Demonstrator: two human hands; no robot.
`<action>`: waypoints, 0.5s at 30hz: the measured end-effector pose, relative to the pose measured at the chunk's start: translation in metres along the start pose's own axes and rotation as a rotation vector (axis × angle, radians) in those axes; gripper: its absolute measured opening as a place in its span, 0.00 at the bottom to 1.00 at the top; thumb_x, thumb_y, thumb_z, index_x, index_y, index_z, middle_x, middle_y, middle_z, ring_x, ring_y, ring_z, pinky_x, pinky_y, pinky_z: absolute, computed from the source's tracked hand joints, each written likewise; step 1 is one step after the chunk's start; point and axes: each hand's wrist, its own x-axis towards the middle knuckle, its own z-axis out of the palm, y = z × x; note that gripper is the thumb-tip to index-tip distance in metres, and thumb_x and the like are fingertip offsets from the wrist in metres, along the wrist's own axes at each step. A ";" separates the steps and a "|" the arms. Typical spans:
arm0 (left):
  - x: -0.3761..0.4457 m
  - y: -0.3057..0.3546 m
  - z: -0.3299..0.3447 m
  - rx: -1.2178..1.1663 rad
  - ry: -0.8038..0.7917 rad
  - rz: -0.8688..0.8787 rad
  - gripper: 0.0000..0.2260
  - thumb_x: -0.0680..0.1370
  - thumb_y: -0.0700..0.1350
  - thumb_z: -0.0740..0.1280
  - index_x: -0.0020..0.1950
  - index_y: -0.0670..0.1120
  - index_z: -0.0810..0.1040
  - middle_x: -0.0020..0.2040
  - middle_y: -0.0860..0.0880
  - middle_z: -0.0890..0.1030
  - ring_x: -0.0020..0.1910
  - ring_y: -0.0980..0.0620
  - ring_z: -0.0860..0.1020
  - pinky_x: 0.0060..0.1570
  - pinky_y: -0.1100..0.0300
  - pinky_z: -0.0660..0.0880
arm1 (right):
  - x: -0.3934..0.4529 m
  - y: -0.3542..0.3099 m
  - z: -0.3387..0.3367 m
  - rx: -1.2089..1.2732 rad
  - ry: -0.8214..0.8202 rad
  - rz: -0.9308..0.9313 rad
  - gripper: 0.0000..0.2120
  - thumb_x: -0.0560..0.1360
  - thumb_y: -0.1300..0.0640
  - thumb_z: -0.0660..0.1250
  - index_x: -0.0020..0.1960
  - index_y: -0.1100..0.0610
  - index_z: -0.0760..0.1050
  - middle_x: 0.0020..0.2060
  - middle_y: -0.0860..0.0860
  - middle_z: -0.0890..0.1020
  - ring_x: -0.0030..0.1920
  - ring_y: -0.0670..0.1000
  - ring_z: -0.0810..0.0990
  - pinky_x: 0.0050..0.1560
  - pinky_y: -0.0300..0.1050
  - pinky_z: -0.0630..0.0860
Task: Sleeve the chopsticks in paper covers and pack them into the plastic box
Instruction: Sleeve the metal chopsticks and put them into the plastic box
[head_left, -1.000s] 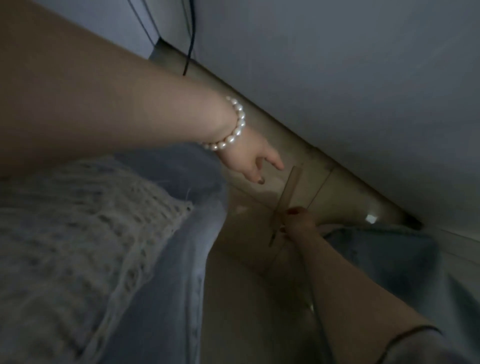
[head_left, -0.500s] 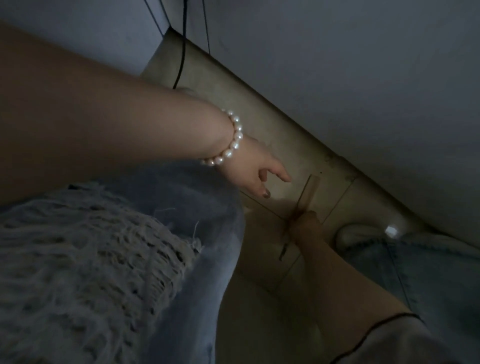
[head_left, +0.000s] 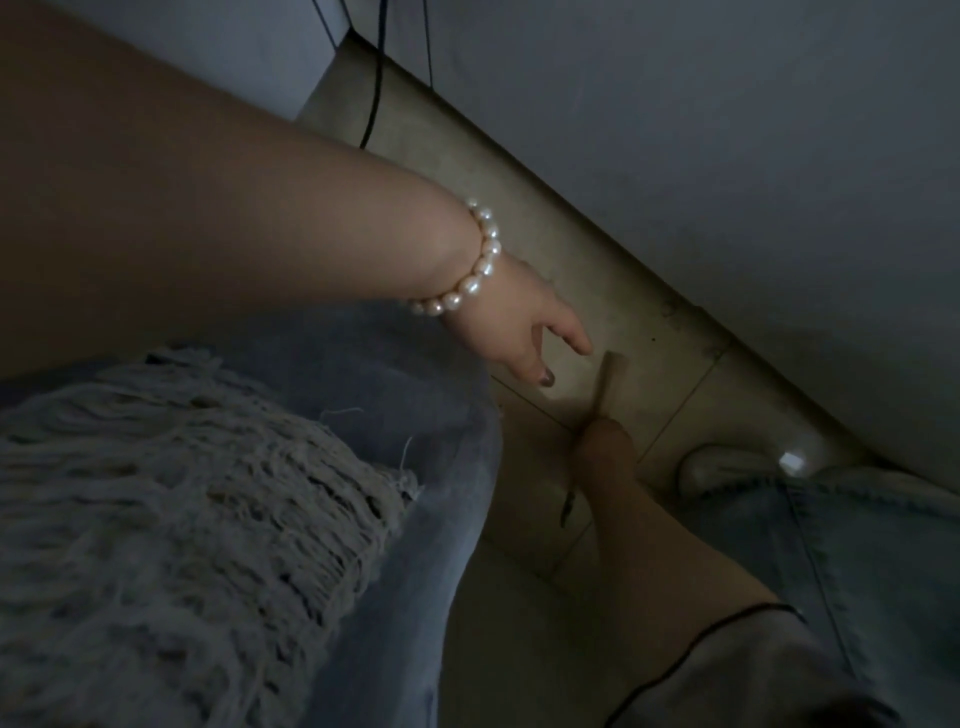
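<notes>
The fingers (head_left: 605, 441) of the right hand (head_left: 605, 457) are curled round a sleeved chopstick (head_left: 605, 382), whose pale paper end sticks up and away from the fist while a dark tip (head_left: 567, 506) pokes out below it, near the tiled floor (head_left: 519, 597). The left hand (head_left: 519, 332) hangs just beside the upper end of that chopstick, not touching it, its fingers loosely spread and holding nothing; a pearl bracelet (head_left: 480, 265) circles its wrist. Both arms reach down between the person's knees in frayed light denim (head_left: 218, 545). A pale shoe (head_left: 727, 465) rests on the floor to the right, near the foot of a grey wall (head_left: 727, 156). The light is dim.
</notes>
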 end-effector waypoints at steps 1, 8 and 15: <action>0.001 0.000 0.000 0.003 0.004 -0.002 0.25 0.79 0.49 0.61 0.74 0.57 0.57 0.67 0.53 0.73 0.64 0.54 0.71 0.42 0.71 0.68 | -0.001 -0.001 -0.001 0.017 0.006 -0.005 0.13 0.78 0.62 0.58 0.59 0.65 0.74 0.57 0.60 0.78 0.58 0.59 0.76 0.48 0.43 0.73; -0.026 0.019 -0.016 0.107 0.024 -0.007 0.24 0.78 0.50 0.62 0.72 0.57 0.61 0.65 0.50 0.75 0.62 0.51 0.72 0.53 0.67 0.67 | -0.047 -0.004 -0.029 0.136 0.087 -0.118 0.16 0.72 0.53 0.69 0.52 0.64 0.74 0.50 0.61 0.80 0.52 0.61 0.78 0.48 0.49 0.74; -0.092 0.076 -0.034 0.307 0.116 0.030 0.27 0.77 0.45 0.65 0.74 0.49 0.59 0.70 0.47 0.69 0.66 0.49 0.69 0.55 0.66 0.64 | -0.150 -0.028 -0.106 0.582 -0.040 -0.295 0.07 0.70 0.67 0.69 0.45 0.59 0.73 0.33 0.56 0.78 0.26 0.45 0.73 0.27 0.37 0.70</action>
